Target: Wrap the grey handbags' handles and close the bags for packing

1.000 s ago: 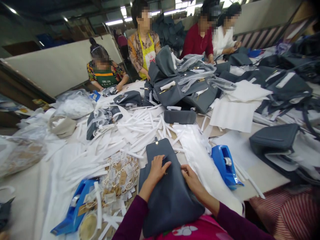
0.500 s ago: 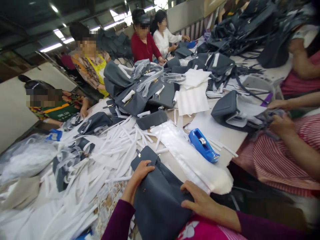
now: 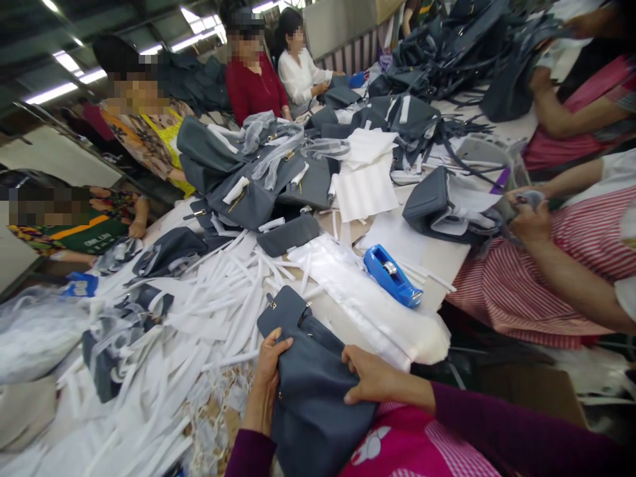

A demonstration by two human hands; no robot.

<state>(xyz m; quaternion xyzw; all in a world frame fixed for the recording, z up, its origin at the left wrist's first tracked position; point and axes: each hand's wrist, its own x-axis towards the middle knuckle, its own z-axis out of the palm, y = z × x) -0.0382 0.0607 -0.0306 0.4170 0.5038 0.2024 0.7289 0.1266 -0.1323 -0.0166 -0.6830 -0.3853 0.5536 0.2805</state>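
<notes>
A dark blue-grey bag (image 3: pixel 318 391) with a flap and small gold-coloured hardware lies slanted against my lap at the table's front edge. My left hand (image 3: pixel 271 358) grips its left side just below the flap, thumb on the front face. On the opposite side, my right hand (image 3: pixel 370 376) has its thumb and fingers closed on the bag's edge. The fingers behind the bag are partly hidden. Just beyond the bag lies a stack of white plastic sleeves (image 3: pixel 377 315), with a blue tape dispenser (image 3: pixel 392 275) beside it.
White paper strips (image 3: pixel 218 318) cover the table's left part. A heap of dark bags (image 3: pixel 253 192) stands ahead, beside white foam sheets (image 3: pixel 366 189). On the right, a co-worker in a striped apron (image 3: pixel 536 278) handles another bag (image 3: pixel 442 205). Several other people work around the table.
The view has shifted to the right, so the surroundings sit further left. Both my hands still hold the bag, its front now more creased, and my left hand sits slightly lower on its side.
</notes>
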